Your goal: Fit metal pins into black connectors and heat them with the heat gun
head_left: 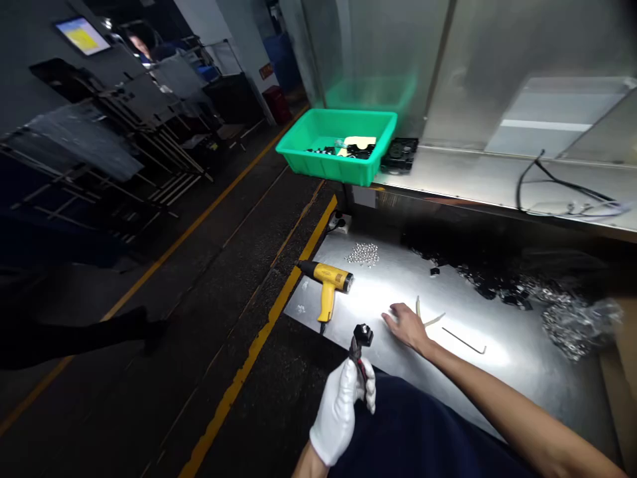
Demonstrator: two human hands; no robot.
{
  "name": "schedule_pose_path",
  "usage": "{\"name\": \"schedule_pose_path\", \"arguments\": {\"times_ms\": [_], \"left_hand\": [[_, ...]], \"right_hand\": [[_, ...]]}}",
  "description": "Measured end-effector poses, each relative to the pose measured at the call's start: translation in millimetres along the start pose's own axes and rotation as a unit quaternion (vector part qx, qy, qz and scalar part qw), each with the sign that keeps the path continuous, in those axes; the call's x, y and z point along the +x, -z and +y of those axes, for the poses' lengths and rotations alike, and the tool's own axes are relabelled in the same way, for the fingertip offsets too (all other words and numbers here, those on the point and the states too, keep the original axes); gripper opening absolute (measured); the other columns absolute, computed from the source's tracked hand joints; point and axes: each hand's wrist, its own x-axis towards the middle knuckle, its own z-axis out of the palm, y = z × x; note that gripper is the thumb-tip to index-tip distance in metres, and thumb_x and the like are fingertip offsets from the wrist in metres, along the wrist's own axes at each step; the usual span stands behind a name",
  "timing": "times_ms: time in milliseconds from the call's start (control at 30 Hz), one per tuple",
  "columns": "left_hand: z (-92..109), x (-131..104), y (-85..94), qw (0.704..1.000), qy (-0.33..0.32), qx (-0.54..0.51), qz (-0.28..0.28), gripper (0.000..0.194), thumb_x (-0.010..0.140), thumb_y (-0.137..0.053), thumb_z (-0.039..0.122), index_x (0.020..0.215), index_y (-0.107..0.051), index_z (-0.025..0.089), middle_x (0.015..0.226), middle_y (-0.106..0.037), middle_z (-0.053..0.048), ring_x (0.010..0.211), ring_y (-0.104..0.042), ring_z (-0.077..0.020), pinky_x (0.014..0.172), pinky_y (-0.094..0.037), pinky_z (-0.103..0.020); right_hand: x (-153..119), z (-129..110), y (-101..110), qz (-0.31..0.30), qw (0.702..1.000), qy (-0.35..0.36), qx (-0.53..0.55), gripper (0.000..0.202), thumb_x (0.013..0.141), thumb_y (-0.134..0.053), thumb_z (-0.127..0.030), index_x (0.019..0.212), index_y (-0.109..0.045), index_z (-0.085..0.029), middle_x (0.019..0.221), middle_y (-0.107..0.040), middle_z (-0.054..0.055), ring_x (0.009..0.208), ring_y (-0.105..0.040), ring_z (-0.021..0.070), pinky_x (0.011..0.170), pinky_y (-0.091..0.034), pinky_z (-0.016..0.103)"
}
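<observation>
Pointing pliers point(355, 352) lengthwise forward, black part point(364, 335) at tip.

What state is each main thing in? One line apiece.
White-gloved left hand: closed around dark metal pliers with red handles.
Pliers: held, black block at tips.
Bare right hand: open, fingers slightly bent.
Yellow heat gun: lying on its side.
Green rectangular plastic bin: open-topped, holding parts.
Small silver metal pieces: loosely clustered.
L-shaped metal rod: lying flat.
Rectangular screen: lit.
</observation>
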Motion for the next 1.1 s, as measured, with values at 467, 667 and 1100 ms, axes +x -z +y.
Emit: {"name": "schedule_pose_path", "arguments": {"times_ms": [467, 667, 1100], "left_hand": [[25, -28, 95.2, 0.976, -0.049, -0.135, 0.166, 0.06, 0.101, -0.037, 0.072, 0.095, -0.06, 0.017, 0.076, -0.057, -0.004, 0.063, -0.054, -0.0154, 0.059, -0.047, -0.03], [30, -26, 111.1, 0.988, -0.087, -0.113, 0.066, 0.061, 0.104, -0.038, 0.065, 0.095, -0.066, 0.011, 0.075, -0.064, -0.008, 0.062, -0.06, -0.0163, 0.062, -0.049, -0.03], [3, 22, 84.4, 0.929, -0.001, -0.197, -0.313, 0.087, 0.091, -0.037, 0.082, 0.056, -0.069, 0.009, 0.04, -0.054, -0.013, 0.044, -0.063, -0.0268, 0.045, -0.051, -0.035]], "right_hand": [[93, -184, -101, -0.119, 0.954, -0.188, 0.202, 0.038, 0.1, -0.067, -0.041, 0.13, -0.063, -0.018, 0.13, -0.065, 0.011, 0.11, -0.067, 0.0256, 0.092, -0.059, 0.048], [54, -124, -62, -0.178, 0.9, -0.189, 0.351, 0.03, 0.102, -0.065, -0.04, 0.12, -0.066, -0.016, 0.109, -0.07, 0.006, 0.086, -0.069, 0.0176, 0.074, -0.061, 0.035], [-137, 37, 161, -0.058, 0.854, -0.122, 0.503, 0.049, 0.076, -0.083, -0.057, 0.11, -0.069, -0.023, 0.075, -0.067, 0.005, 0.056, -0.057, 0.0186, 0.047, -0.05, 0.03]]}}
